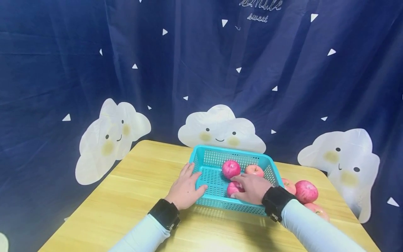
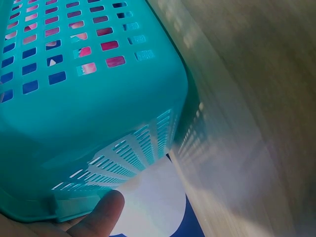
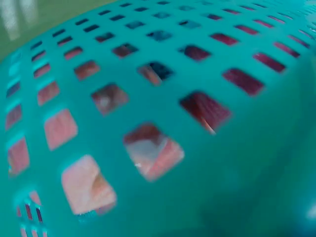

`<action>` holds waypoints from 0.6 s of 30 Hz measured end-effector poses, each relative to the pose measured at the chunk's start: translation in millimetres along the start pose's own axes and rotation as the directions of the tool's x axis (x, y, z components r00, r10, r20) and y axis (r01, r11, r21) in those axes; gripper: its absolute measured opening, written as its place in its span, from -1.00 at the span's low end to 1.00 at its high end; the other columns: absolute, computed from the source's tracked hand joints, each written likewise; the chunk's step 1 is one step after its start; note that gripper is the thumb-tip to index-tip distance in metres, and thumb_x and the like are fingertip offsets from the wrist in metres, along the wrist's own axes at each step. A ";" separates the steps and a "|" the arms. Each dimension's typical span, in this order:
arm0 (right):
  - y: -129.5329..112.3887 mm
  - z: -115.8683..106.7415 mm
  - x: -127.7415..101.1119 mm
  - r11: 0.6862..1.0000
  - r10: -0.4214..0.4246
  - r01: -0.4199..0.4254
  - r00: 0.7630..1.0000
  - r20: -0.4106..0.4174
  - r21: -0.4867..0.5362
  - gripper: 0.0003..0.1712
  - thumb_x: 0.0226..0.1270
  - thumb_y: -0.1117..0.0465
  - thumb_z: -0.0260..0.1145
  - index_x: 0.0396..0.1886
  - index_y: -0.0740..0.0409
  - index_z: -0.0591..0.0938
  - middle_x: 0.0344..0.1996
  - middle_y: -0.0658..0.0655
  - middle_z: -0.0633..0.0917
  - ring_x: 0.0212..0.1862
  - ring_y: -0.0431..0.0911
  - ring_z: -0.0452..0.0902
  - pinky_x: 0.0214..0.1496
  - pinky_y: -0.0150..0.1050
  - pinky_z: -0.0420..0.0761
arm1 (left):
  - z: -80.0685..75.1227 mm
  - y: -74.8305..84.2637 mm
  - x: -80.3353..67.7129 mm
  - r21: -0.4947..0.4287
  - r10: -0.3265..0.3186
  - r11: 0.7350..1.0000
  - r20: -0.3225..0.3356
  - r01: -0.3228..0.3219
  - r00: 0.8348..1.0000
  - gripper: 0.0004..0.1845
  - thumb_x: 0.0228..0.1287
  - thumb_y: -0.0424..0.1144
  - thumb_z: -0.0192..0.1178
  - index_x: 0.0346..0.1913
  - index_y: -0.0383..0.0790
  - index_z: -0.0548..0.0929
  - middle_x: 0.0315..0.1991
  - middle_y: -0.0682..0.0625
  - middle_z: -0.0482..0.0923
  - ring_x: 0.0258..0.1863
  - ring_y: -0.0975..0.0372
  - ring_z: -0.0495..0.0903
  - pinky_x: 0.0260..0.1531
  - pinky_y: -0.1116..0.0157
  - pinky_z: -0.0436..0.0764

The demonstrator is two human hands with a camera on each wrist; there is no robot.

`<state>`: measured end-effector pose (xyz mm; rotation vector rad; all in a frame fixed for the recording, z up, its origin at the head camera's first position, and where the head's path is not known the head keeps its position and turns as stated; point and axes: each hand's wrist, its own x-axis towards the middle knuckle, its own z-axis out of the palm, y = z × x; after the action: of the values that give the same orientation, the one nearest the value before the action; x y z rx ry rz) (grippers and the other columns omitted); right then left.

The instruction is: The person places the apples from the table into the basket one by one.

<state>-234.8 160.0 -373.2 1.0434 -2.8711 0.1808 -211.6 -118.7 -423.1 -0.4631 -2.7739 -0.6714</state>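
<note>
A turquoise plastic basket (image 1: 217,202) with slotted walls stands on the table. My left hand (image 1: 184,189) holds its left side, with thumb and forefinger over the rim and other fingers along the outside. One of those fingers (image 2: 101,215) shows low in the left wrist view. Inside the basket, my right hand (image 1: 252,188) grips a red apple (image 1: 233,189) from above, its palm side hidden. Another red apple (image 1: 231,168) lies just behind, and a paler apple (image 1: 254,170) sits to the right. The right wrist view is filled by the basket wall (image 3: 207,163), with apple and hand colours showing through its slots.
Right of the basket, a pale apple (image 1: 289,186), a red apple (image 1: 306,191) and a partly covered apple (image 1: 317,210) lie on the wooden table (image 1: 138,182), close by the right forearm. A dark blue curtain (image 1: 204,70) with printed clouds hangs behind the table.
</note>
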 end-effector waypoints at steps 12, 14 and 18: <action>-0.6 9.8 8.5 1.000 0.009 -0.009 1.000 0.004 0.029 -0.36 0.18 -0.15 0.50 0.18 0.09 0.66 -0.03 0.10 0.73 0.01 0.02 0.64 0.03 0.01 0.64 | 0.6 -1.1 0.5 -0.007 -0.015 1.000 0.004 0.015 1.000 -0.34 0.40 0.21 0.07 0.34 -0.19 0.56 0.55 -0.27 0.11 0.57 -0.08 -0.04 0.25 -0.19 0.42; -0.5 8.9 8.1 1.000 -0.003 0.003 1.000 0.001 0.030 -0.35 0.18 -0.16 0.50 0.17 0.09 0.67 -0.03 0.10 0.74 0.03 0.03 0.64 0.07 0.03 0.62 | 0.7 -1.5 0.7 -0.008 -0.012 1.000 0.004 0.012 1.000 -0.35 0.40 0.20 0.07 0.33 -0.20 0.57 0.55 -0.27 0.12 0.57 -0.08 -0.04 0.27 -0.18 0.40; -0.4 9.0 5.6 0.999 -0.029 0.030 0.999 -0.020 0.025 -0.36 0.21 -0.18 0.48 0.17 0.10 0.67 -0.03 0.11 0.74 0.07 0.04 0.64 0.16 0.07 0.56 | 0.0 -1.1 0.7 -0.007 -0.004 1.000 0.001 0.004 1.000 -0.37 0.41 0.18 0.08 0.32 -0.20 0.58 0.54 -0.27 0.13 0.57 -0.09 -0.03 0.30 -0.16 0.37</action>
<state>-239.2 154.9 -381.4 1.0817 -2.8419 0.2248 -212.6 -119.4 -423.3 -0.4594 -2.7748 -0.6826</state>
